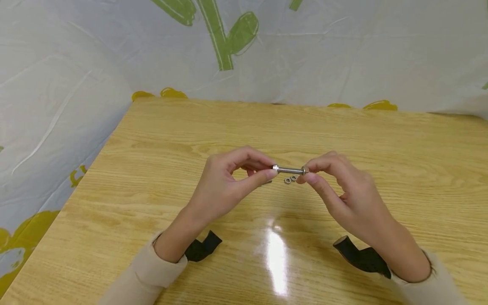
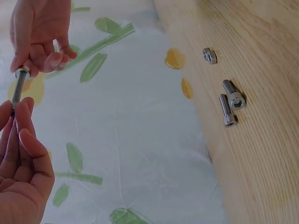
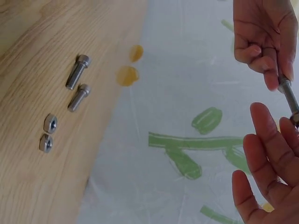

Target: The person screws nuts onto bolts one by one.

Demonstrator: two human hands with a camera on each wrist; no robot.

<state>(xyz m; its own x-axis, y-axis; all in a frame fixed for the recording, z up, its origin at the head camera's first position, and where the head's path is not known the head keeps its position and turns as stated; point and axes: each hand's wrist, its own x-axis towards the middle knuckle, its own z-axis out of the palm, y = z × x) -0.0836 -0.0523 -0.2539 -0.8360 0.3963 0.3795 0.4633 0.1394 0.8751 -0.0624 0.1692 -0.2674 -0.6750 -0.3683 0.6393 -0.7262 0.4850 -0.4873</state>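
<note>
Bolt (image 1: 290,170) up off worktop (image 1: 171,127), between hands. Left hand (image 1: 225,180): fingers clamped on bolt head. Right hand (image 1: 352,199): fingers pinching nut (image 1: 305,170) at other end. Two loose nuts (image 3: 50,123), two more bolts (image 3: 78,71) lie on worktop.

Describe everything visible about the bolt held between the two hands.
The bolt is silvery and looks metal, with a slim, threaded-looking shank and a wider head. It lies crosswise in the head view, held above the table. The left hand pinches its head; the right hand pinches a nut at the other end. How far the nut is threaded on is unclear.
</note>
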